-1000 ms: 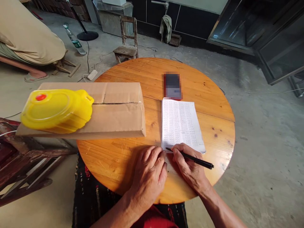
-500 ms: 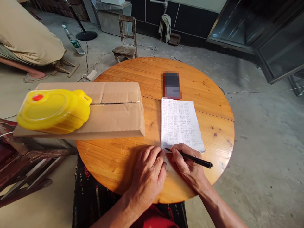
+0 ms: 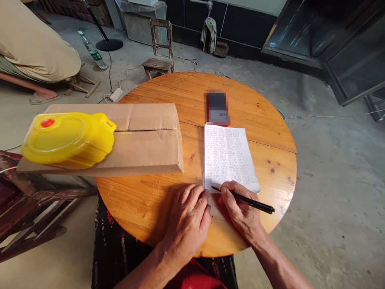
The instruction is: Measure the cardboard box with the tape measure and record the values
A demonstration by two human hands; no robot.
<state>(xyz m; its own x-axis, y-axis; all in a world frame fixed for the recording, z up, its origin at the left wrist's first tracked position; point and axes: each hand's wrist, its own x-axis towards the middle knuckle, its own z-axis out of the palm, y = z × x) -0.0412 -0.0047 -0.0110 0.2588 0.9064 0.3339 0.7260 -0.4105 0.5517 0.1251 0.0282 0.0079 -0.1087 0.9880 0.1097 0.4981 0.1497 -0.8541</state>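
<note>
Black pen [image 3: 255,203] shifted slightly rightward, pinched in right hand [image 3: 240,214]; left hand [image 3: 191,220]: I cannot tell its grip

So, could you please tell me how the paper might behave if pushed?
The paper would probably bend, as its edges look thin. It is likely light for the same reason. It might slide readily, since the table shines as if smooth.

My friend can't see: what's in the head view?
A right hand holds a black pen at the bottom of a handwritten sheet, left hand nearby; a cardboard box carrying a yellow plastic case shares the round wooden table.
</note>
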